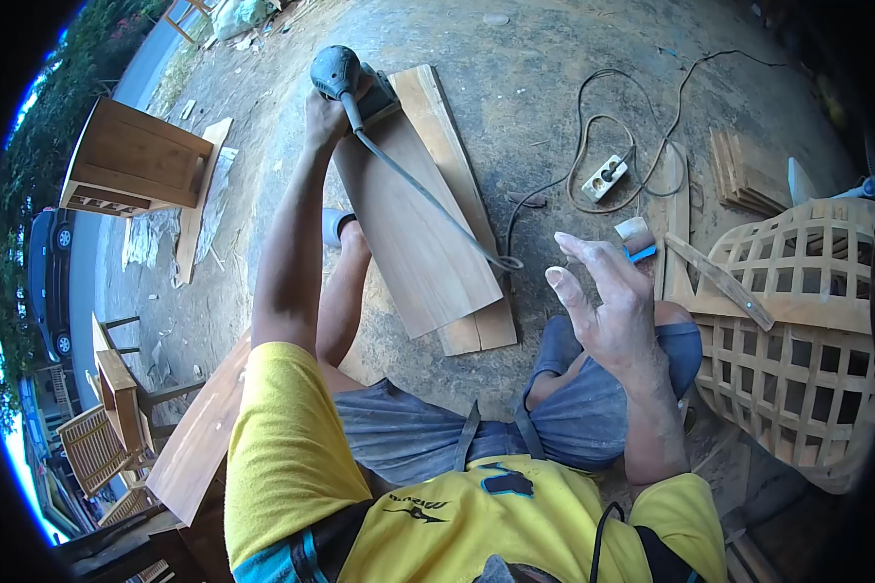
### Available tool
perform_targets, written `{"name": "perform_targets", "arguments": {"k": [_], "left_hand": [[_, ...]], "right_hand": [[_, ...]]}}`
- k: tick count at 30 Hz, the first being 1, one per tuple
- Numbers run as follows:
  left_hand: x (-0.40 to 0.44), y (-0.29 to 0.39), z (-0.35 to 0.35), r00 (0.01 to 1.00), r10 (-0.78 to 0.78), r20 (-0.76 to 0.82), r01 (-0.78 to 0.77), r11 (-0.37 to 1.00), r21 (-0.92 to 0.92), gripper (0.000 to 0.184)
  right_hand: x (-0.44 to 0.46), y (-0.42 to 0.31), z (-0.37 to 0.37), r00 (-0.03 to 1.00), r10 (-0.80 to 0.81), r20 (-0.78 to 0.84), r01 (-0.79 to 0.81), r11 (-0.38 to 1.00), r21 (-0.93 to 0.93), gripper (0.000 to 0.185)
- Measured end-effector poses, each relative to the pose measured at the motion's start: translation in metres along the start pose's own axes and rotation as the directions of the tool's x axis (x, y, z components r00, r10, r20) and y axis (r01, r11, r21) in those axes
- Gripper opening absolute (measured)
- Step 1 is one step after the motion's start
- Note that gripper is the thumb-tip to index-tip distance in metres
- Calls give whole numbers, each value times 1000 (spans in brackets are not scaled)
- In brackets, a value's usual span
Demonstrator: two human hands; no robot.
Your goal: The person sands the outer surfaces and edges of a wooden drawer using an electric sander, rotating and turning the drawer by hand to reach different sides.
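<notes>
My left hand is closed round a grey-green electric sander, which sits at the far end of a smooth brown wooden board. The sander's cord trails back across that board. Beneath it lies a paler plank, its edge showing on the right. My right hand is raised above my right knee, dusty, with thumb and fingers apart and nothing in it. Close beyond its fingers, a small block with a blue edge lies on the floor.
A white power strip with looping cables lies on the floor ahead. To the right are a wooden lattice panel, a loose wooden strip and stacked boards. A wooden cabinet and a long board are on the left.
</notes>
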State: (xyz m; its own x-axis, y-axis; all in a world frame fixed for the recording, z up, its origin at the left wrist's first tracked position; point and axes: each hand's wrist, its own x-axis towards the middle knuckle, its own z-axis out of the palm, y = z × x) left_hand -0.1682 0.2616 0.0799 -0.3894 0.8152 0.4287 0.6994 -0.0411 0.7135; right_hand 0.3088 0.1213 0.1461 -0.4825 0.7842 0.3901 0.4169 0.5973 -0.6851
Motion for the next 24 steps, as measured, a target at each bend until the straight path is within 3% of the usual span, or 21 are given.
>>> {"name": "perform_targets", "arguments": {"k": [7,11,12,13,15,16,17,18,22,24], "left_hand": [[-145,76,-30,997,-27,77,23,999,44,38],[-210,95,-39,964,262,48,-262,965,-4,41],[-213,99,-43,972,229,46,-227,973,-51,39],[-211,97,-48,974,222,49,-220,974,-47,39],[-191,80,-58,996,19,87,-18,1000,-13,45],[-175,67,-62,995,-74,69,65,990,125,43],[-156,47,-63,999,-15,36,12,996,86,43],[-137,36,-66,996,-85,30,81,988,129,45],[-57,-16,-64,992,97,-86,-88,991,99,42],[-23,-45,-58,996,-2,-88,7,999,54,55]], "right_hand": [[-2,-6,1,999,-31,28,30,999,17,36],[-6,-14,-1,998,-63,29,62,998,21,36],[-7,-14,-1,997,-62,37,61,998,12,36],[-9,-16,-1,997,-60,49,60,998,4,36],[-10,-19,-1,997,-63,54,63,998,4,37],[-11,-19,-1,996,-66,52,66,998,-1,37],[-13,-19,-1,996,-63,57,64,998,-8,37],[-14,-18,0,997,-55,56,55,998,3,37],[-10,-17,3,997,-14,82,15,1000,-14,36],[-8,-17,6,996,-7,92,9,1000,-16,36]]}}
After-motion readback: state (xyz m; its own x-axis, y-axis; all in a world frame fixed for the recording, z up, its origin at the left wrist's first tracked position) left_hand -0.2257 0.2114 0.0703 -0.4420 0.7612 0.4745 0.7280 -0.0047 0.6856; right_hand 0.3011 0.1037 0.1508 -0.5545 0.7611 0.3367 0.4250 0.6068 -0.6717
